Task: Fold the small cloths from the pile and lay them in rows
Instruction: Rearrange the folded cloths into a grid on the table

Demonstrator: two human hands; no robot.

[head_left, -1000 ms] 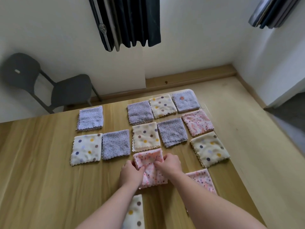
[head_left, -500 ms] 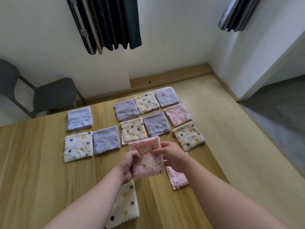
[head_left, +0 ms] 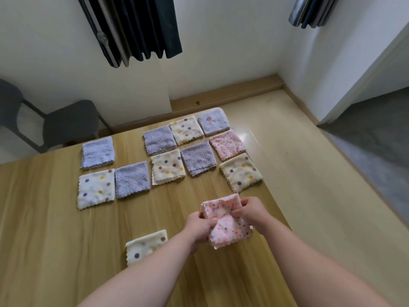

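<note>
A person's left hand (head_left: 200, 229) and right hand (head_left: 252, 212) both grip a pink speckled cloth (head_left: 225, 227) over the near right part of the wooden table (head_left: 44, 240); the left fingers are curled round its left side, the right fingers and thumb pinch its upper right corner, and the cloth bunches between them; its scalloped lower edge hangs below the hands, and whether it touches the table cannot be told.

To the near left of the hands lies a cream dotted cloth (head_left: 146, 245), partly hidden by the left forearm.

Farther off, folded cloths lie flat in rows; the far row holds a purple cloth (head_left: 159, 139), a cream spotted cloth (head_left: 186, 129) and a lilac cloth (head_left: 213, 121) side by side; the next row holds a cream cloth (head_left: 167, 166), a dark purple cloth (head_left: 198, 157) and a pink cloth (head_left: 228, 144); a cream cloth at the right edge (head_left: 240, 171) lies just beyond the right hand.

On the left, set apart, a pale lilac cloth (head_left: 98, 152) lies beyond a white dotted cloth (head_left: 96, 188), which touches a purple speckled cloth (head_left: 132, 178).

Beyond the table a grey chair (head_left: 66, 122) stands against the wall; a dark curtain (head_left: 132, 27) hangs above, a second curtain (head_left: 314, 9) at far right; glossy floor (head_left: 287, 151) runs along the right.
</note>
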